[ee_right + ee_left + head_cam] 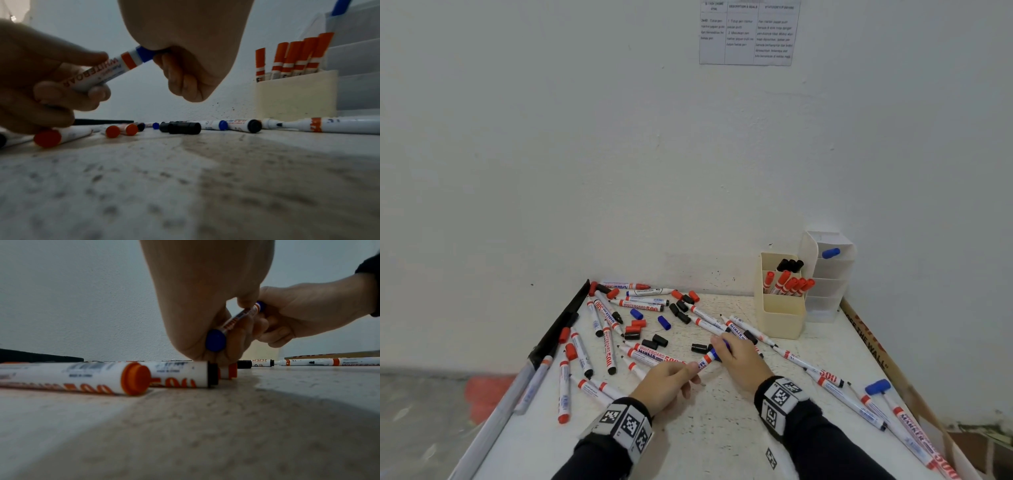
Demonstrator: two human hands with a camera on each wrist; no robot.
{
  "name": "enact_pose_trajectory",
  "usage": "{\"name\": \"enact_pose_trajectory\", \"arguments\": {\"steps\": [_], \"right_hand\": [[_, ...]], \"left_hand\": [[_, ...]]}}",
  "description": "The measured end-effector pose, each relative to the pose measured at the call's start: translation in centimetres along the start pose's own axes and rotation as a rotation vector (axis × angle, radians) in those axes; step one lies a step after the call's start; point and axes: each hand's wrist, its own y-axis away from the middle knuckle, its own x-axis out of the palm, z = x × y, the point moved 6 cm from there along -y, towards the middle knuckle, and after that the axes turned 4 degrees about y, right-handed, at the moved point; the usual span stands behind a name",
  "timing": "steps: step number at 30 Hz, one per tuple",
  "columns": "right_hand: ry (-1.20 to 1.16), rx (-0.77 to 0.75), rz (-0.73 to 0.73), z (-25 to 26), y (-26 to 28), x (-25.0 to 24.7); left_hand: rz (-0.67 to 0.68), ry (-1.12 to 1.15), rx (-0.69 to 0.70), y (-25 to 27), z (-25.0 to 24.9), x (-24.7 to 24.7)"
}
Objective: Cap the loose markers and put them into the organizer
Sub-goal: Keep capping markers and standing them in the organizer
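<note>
Both hands pinch one blue whiteboard marker (pixel 707 359), right grip (pixel 739 363) seating its cap, left grip (pixel 667 383) on the barrel; several capped markers fill the cream organizer (pixel 780 315), many lie loose on the desk (pixel 722 428).

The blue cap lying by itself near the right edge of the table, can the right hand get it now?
Probably not yet. The right hand is busy, its grip closed on the cap end of the blue marker that the left hand holds. Nothing blocks the blue cap, so a freed hand could likely take it.
</note>
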Motion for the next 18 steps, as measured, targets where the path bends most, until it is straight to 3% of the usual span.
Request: {"name": "enact_pose_trajectory", "arguments": {"steps": [5,11,15,18], "right_hand": [[-0.069,0.011,-0.059,0.1,-0.8,-3.9],[-0.311,-0.01,-0.469,-0.2,-2.1,-13.1],[-0.134,-0.08,-0.723,-1.9,-1.6,-17.0],[-0.004,-0.107,-0.733,-3.7,-1.5,-16.9]], "left_hand": [[-0.028,-0.023,0.114,-0.1,-1.6,-0.1],[-0.21,-0.13,0.111,-2.9,-4.0,-1.5],[-0.251,-0.311,-0.001,-6.6,-4.4,-1.3],[-0.212,-0.554,-0.125,-9.1,-4.3,-0.4]]}}
